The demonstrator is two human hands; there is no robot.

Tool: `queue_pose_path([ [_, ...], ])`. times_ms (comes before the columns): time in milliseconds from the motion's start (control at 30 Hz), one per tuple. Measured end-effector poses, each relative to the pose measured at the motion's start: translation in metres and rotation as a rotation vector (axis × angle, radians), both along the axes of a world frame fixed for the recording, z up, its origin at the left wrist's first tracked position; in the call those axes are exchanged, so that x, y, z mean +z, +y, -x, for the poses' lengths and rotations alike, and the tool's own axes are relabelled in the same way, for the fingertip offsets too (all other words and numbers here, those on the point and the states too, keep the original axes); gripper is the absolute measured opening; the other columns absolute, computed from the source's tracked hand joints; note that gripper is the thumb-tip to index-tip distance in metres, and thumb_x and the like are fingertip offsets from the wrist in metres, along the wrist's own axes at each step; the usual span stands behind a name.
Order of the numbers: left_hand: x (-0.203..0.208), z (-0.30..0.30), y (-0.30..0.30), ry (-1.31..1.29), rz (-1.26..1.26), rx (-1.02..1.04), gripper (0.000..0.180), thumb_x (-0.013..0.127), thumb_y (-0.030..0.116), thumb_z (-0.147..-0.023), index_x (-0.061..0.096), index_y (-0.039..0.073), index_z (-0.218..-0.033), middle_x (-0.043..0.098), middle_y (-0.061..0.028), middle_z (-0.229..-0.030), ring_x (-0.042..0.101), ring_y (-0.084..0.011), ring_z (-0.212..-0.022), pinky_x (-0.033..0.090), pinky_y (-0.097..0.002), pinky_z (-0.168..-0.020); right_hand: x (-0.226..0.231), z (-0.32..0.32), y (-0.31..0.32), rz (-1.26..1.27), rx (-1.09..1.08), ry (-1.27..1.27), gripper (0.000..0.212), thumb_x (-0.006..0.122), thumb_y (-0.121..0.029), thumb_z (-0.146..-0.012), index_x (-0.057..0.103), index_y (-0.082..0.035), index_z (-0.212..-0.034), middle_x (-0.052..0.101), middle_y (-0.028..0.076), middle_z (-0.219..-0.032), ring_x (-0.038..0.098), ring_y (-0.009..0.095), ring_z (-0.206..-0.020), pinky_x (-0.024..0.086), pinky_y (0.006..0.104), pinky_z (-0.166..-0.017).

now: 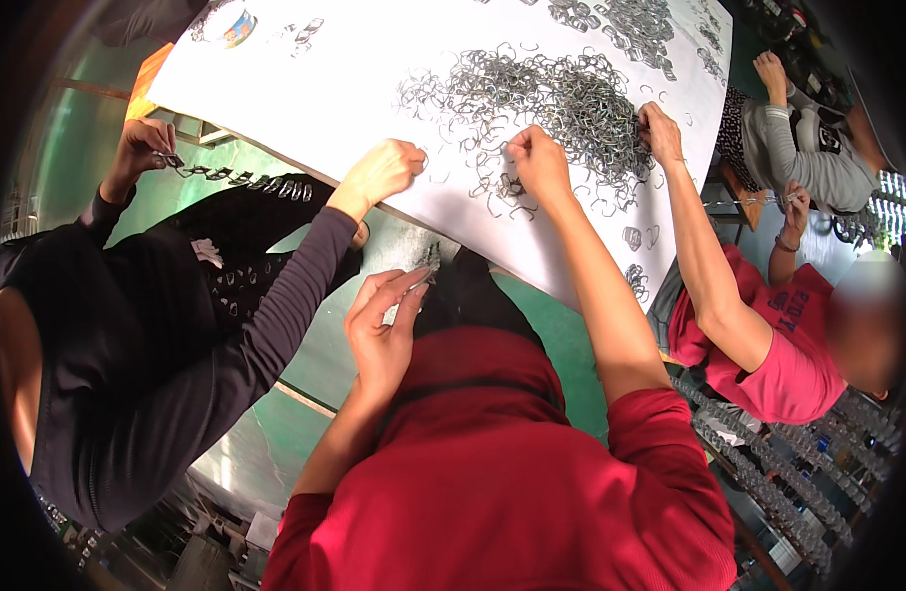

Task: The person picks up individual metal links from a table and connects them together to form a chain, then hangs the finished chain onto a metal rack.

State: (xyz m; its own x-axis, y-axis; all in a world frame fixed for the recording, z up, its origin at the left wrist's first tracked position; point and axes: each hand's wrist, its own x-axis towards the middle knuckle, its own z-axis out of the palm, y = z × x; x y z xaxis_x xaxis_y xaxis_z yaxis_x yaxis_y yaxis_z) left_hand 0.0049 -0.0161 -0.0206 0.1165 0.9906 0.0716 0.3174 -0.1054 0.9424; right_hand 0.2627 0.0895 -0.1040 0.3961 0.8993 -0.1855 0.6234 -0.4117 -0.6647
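Note:
My left hand (382,325) is in front of my lap, below the table's near edge. Its thumb and fingers pinch the end of a small metal chain (431,258), whose links are too blurred to tell apart. Over the white tabletop, my right hand (539,165) has its fingertips drawn together at the near side of a heap of loose metal links (593,110). Whatever is between those fingertips is too small to make out. Scattered open links (502,192) lie just beside and below that hand.
At left a person in dark clothes holds a link chain (246,179), with one hand (389,169) on the white table (315,98). A red-shirted person's hand (660,136) touches the heap from the right. A tub (238,25) stands far left; another link pile (638,30) lies behind.

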Motion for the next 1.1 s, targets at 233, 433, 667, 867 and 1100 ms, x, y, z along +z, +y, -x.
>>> queue_pose_path([
  [233,0.000,0.003,0.010,-0.012,0.008,-0.014,0.023,0.065,-0.007,-0.077,0.069,0.002,-0.097,0.064,-0.0072,-0.086,0.059,-0.0116,-0.074,0.047,-0.0229,-0.066,0.093,0.076,-0.093,-0.158,0.016,1.013,0.026,0.060,0.006,-0.082,0.044,-0.001,-0.101,0.061,0.008,-0.084,0.063,0.013,-0.073,0.050,0.0223,-0.059],
  [433,0.003,-0.002,0.011,-0.047,-0.027,-0.052,0.024,0.065,-0.007,-0.077,0.069,0.002,-0.098,0.064,-0.0076,-0.087,0.061,-0.0132,-0.076,0.048,-0.0235,-0.068,0.096,0.103,-0.111,-0.233,0.050,1.037,0.026,0.057,0.011,-0.083,0.040,-0.004,-0.095,0.058,0.010,-0.091,0.063,0.015,-0.079,0.052,0.0239,-0.069],
  [667,0.000,-0.004,0.029,0.018,-0.314,-0.297,0.029,0.064,-0.008,-0.074,0.066,-0.002,-0.102,0.062,-0.0121,-0.093,0.060,-0.0217,-0.084,0.048,-0.0298,-0.074,0.080,0.103,-0.118,-0.483,0.061,0.960,0.028,0.055,0.014,-0.082,0.035,-0.004,-0.090,0.058,0.013,-0.091,0.059,0.015,-0.081,0.051,0.0253,-0.071],
  [867,-0.017,-0.071,0.135,0.040,-0.502,-0.118,0.019,0.056,-0.003,-0.084,0.066,-0.002,-0.100,0.063,-0.0134,-0.089,0.059,-0.0244,-0.083,0.047,-0.0316,-0.075,0.073,0.078,-0.114,-0.599,0.243,0.697,0.028,0.062,0.009,-0.080,0.038,-0.005,-0.086,0.063,0.014,-0.086,0.064,0.018,-0.079,0.053,0.0284,-0.069],
  [1100,-0.111,-0.193,0.361,0.346,-0.144,0.038,0.036,0.066,0.033,-0.081,0.067,0.002,-0.098,0.063,-0.0163,-0.099,0.059,-0.0297,-0.093,0.047,-0.0377,-0.080,0.054,0.054,-0.111,-0.594,0.377,0.611,0.021,0.063,0.004,-0.080,0.044,-0.005,-0.084,0.065,0.011,-0.089,0.067,0.022,-0.075,0.055,0.0309,-0.063],
])
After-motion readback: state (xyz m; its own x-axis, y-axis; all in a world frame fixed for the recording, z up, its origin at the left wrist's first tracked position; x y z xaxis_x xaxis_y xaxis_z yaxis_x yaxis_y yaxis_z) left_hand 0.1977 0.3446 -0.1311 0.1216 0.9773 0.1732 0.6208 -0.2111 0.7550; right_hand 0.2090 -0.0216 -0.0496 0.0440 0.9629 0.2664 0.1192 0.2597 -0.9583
